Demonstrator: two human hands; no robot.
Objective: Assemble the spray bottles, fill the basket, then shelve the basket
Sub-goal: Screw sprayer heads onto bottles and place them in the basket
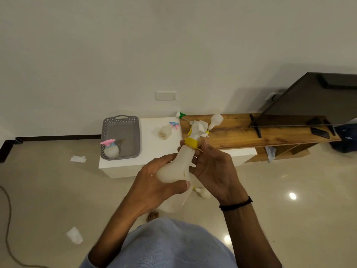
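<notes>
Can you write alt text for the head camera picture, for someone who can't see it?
A person's left hand grips a translucent spray bottle while the right hand holds its neck at the yellow collar. Behind, a grey basket on a white table holds one pink-topped bottle.

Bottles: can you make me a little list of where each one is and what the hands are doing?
held: yellow-top bottle, up in the air
left hand: grips its body
right hand: holds its neck at the yellow collar
basket: on the table, holds a pink-top bottle
table: blue-top bottle lying down
shelf: another bottle; green sprayer at its left end
</notes>
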